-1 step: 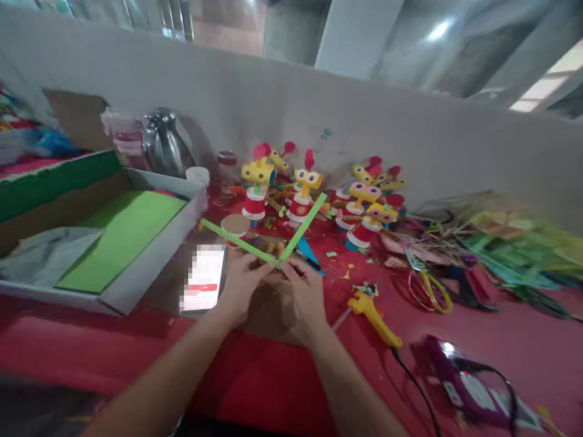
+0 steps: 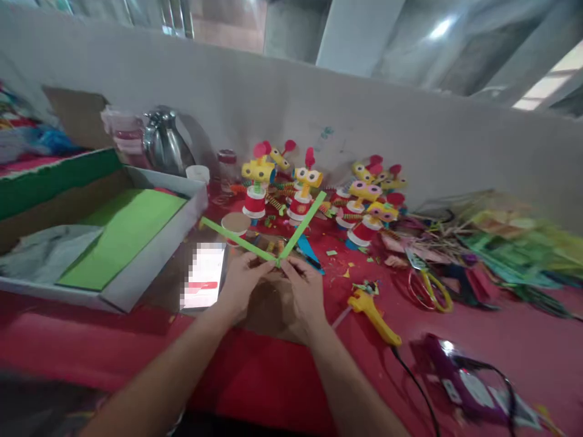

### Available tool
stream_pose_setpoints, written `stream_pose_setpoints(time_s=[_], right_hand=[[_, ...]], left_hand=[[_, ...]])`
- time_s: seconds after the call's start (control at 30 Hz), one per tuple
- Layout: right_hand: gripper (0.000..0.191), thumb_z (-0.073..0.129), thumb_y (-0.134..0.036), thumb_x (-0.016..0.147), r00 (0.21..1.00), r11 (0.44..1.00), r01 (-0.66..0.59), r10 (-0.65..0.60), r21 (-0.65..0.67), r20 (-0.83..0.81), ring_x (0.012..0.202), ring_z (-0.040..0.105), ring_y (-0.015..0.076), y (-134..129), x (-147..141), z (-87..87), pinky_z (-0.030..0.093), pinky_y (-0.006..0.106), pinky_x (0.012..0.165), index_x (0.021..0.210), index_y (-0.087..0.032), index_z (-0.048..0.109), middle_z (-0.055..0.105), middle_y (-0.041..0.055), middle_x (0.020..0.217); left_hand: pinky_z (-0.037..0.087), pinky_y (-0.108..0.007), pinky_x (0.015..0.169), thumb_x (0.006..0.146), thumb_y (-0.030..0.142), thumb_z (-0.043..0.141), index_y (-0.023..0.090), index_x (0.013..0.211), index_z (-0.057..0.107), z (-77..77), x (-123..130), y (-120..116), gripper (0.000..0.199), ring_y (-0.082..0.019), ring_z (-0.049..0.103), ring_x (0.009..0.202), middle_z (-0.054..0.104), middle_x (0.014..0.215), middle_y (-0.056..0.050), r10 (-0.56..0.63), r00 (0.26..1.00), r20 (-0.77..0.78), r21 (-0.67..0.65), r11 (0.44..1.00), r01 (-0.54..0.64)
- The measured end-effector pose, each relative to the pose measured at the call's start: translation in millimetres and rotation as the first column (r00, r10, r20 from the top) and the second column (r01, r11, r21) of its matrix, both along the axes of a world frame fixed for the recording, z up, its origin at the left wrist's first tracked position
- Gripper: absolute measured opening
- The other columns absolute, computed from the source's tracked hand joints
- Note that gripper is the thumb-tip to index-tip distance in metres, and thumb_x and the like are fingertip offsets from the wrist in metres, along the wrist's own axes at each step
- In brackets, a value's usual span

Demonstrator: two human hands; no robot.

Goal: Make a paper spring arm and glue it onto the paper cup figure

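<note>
Two light green paper strips (image 2: 303,227) meet in a V at my fingertips, one arm reaching up left and the other up right. My left hand (image 2: 243,279) pinches the strips at the left of the joint. On its right side, my right hand (image 2: 303,285) also pinches them, the fingertips of both hands nearly touching. Beneath the hands lies a brown board (image 2: 273,312). A phone (image 2: 203,276) with a lit screen rests just left of my left hand. Behind the strips is a cup with a brown top (image 2: 235,224).
Several yellow-headed paper figures (image 2: 307,178) stand along the wall. At left is a box (image 2: 155,243) with green sheets. A yellow glue gun (image 2: 376,318), scissors (image 2: 432,290) and a purple device (image 2: 469,382) lie at right. A steel jug (image 2: 167,142) stands behind.
</note>
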State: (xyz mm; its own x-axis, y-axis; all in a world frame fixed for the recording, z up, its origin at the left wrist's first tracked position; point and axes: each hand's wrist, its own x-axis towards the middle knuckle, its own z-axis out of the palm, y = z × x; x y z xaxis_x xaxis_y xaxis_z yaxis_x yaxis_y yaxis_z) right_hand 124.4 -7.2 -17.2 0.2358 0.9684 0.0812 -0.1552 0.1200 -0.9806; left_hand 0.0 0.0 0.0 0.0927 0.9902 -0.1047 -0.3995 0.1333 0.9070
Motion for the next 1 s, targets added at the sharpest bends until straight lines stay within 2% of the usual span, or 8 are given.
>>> stream_pose_setpoints(time_s=[0.1,0.2,0.33,0.5,0.7,0.87,1.0], right_hand=[[0.017,0.072,-0.035,0.073,1.000,1.000,-0.008,0.008,0.016,0.024,0.075,0.063,0.0160,0,0,-1.9,0.049,0.029,0.074,0.082,-0.020,0.075,0.073,-0.0003,0.081],[0.016,0.073,-0.034,0.072,0.999,0.999,-0.024,0.026,0.039,-0.042,0.077,0.064,0.0166,0,-1,-3.0,0.050,0.030,0.076,0.083,-0.021,0.074,0.073,-0.0004,0.082],[0.023,0.073,-0.033,0.073,0.996,0.995,-0.073,0.076,0.068,-0.042,0.084,0.066,0.0176,-1,-3,-4.3,0.051,0.032,0.081,0.094,-0.022,0.074,0.075,0.0014,0.092],[0.021,0.074,-0.033,0.072,1.000,0.999,-0.021,0.022,0.048,-0.009,0.077,0.065,0.0165,0,-2,-4.2,0.050,0.031,0.075,0.090,-0.022,0.075,0.075,0.0009,0.085],[0.020,0.075,-0.030,0.069,0.999,0.999,0.035,-0.035,0.022,0.002,0.074,0.063,0.0164,0,1,-2.2,0.049,0.031,0.074,0.086,-0.020,0.074,0.074,0.0008,0.082],[0.017,0.073,-0.031,0.072,1.000,0.998,0.009,-0.010,0.062,0.023,0.073,0.063,0.0151,-2,-1,0.2,0.050,0.029,0.072,0.086,-0.021,0.073,0.073,-0.0003,0.082],[0.018,0.072,-0.031,0.073,1.000,0.998,-0.009,0.007,0.065,0.023,0.070,0.063,0.0146,-3,-2,0.3,0.051,0.029,0.070,0.088,-0.022,0.073,0.073,-0.0002,0.081]], left_hand=[[0.050,-0.029,0.068,0.064,0.025,0.080,0.012,0.082,0.072,1.9,-2,0,0.023,-0.017,0.066,0.068,0.072,0.075,-0.005,-0.039,0.999,-0.004,-0.022,0.999,0.039],[0.050,-0.028,0.068,0.060,0.021,0.082,0.013,0.075,0.071,1.9,-3,1,0.021,-0.015,0.065,0.065,0.070,0.068,-0.002,-0.001,0.999,0.053,-0.055,0.998,0.004],[0.051,-0.028,0.073,0.059,0.020,0.082,0.013,0.077,0.071,0.5,-2,3,0.023,-0.015,0.067,0.070,0.072,0.072,-0.004,0.026,0.994,0.104,-0.066,0.998,-0.019],[0.050,-0.030,0.077,0.061,0.023,0.082,0.012,0.083,0.072,-3.2,1,2,0.026,-0.017,0.067,0.074,0.073,0.078,-0.005,0.041,0.997,0.072,-0.005,0.999,-0.040],[0.050,-0.034,0.082,0.066,0.026,0.079,0.012,0.086,0.072,-6.5,4,2,0.026,-0.019,0.067,0.081,0.073,0.081,-0.008,-0.007,0.998,0.060,0.026,1.000,0.005],[0.049,-0.031,0.081,0.063,0.023,0.080,0.016,0.085,0.066,-11.6,6,4,0.027,-0.017,0.066,0.080,0.071,0.080,-0.003,0.104,0.992,0.075,0.049,0.993,-0.108],[0.050,-0.031,0.078,0.065,0.024,0.079,0.016,0.088,0.064,-15.3,8,4,0.028,-0.016,0.066,0.079,0.071,0.081,-0.003,0.118,0.991,0.065,0.062,0.991,-0.122]])
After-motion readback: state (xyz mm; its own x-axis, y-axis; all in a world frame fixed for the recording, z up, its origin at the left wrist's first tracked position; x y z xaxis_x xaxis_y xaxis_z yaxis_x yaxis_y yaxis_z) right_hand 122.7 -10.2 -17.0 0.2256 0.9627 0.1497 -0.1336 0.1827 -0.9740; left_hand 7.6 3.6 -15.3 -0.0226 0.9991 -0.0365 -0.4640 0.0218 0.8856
